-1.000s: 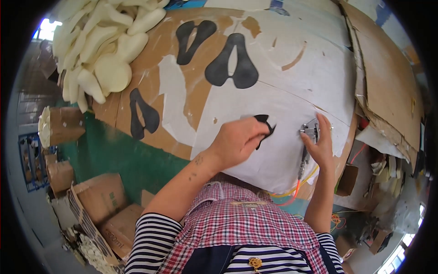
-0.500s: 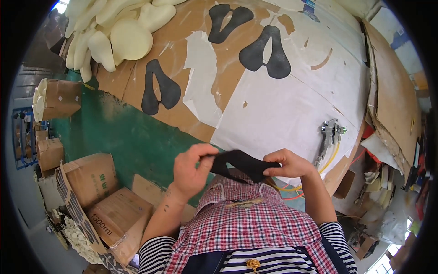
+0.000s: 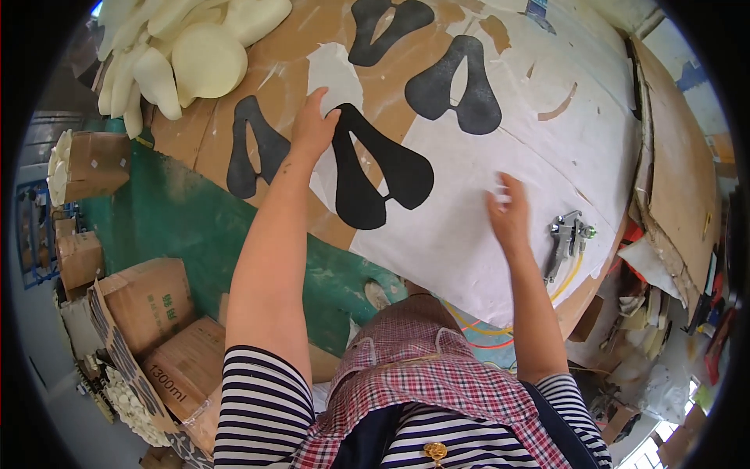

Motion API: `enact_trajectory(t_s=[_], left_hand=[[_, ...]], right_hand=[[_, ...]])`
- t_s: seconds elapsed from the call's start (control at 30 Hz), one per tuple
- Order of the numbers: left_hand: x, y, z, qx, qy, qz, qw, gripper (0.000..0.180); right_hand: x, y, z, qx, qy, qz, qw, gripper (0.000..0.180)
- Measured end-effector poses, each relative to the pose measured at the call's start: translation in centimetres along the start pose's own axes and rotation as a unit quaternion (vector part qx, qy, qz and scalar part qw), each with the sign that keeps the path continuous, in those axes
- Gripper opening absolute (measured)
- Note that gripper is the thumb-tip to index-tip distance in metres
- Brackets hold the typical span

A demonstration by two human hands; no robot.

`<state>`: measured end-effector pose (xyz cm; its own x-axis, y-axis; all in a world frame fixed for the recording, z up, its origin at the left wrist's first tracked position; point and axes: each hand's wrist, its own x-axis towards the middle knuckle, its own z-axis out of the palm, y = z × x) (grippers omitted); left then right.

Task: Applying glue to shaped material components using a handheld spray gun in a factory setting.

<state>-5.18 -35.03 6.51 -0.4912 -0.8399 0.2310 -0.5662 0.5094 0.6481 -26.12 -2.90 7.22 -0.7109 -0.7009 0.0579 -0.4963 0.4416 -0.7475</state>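
A black saddle-shaped sheet (image 3: 402,173) with a long teardrop opening lies flat on the table, across brown cardboard and white paper. At its narrow upper end is my left hand (image 3: 314,125), the thumb against the tip and the fingers spread apart. My right hand (image 3: 509,213) hovers over the white paper to the right, empty, its fingers slightly blurred but apart. Three duller grey-black pieces of the same shape lie around: one on the left (image 3: 244,156), one at the top (image 3: 367,39) and one at the upper right (image 3: 475,102).
A spray gun (image 3: 564,244) with a yellow hose rests by the table's right edge. Pale foam saddle pads (image 3: 207,66) are heaped at the far left. Cardboard boxes (image 3: 187,367) stand at the lower left beside the green table covering (image 3: 195,227). A cardboard panel (image 3: 676,156) rises on the right.
The black sheet, earlier stretched between both hands near my body, now lies on the table. My left hand has reached far forward; my right hand has let go and moved up and right.
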Motion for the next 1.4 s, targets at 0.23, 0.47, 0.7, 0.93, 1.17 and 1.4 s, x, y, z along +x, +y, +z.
enact_trajectory(t_s=[0.23, 0.47, 0.7, 0.93, 1.17, 1.4], left_hand=[[-11.6, 6.9, 2.5, 0.114, -0.068, 0.126, 0.983, 0.051], [-17.5, 10.7, 3.5, 0.148, -0.208, 0.002, 0.967, 0.053], [-19.1, 12.1, 2.2, 0.142, -0.274, -0.032, 0.951, 0.056], [-19.2, 12.4, 2.1, 0.121, -0.293, -0.053, 0.947, 0.056], [-19.2, 12.4, 1.9, 0.130, -0.305, -0.060, 0.942, 0.056], [-19.1, 12.6, 1.9, 0.135, -0.312, -0.064, 0.938, 0.057]], right_hand=[[-9.4, 10.7, -11.4, -0.337, 0.101, 0.067, 0.934, 0.070], [-8.1, 9.3, -16.4, 0.065, 0.108, 0.240, 0.962, 0.063], [-14.4, -11.8, -22.4, 0.275, -0.215, 0.032, 0.937, 0.062], [-14.4, -17.7, -19.3, 0.268, -0.264, 0.007, 0.927, 0.059], [-14.5, -17.2, -20.7, 0.254, -0.224, 0.032, 0.940, 0.057], [-13.6, -17.3, -20.1, 0.276, -0.181, 0.029, 0.943, 0.056]])
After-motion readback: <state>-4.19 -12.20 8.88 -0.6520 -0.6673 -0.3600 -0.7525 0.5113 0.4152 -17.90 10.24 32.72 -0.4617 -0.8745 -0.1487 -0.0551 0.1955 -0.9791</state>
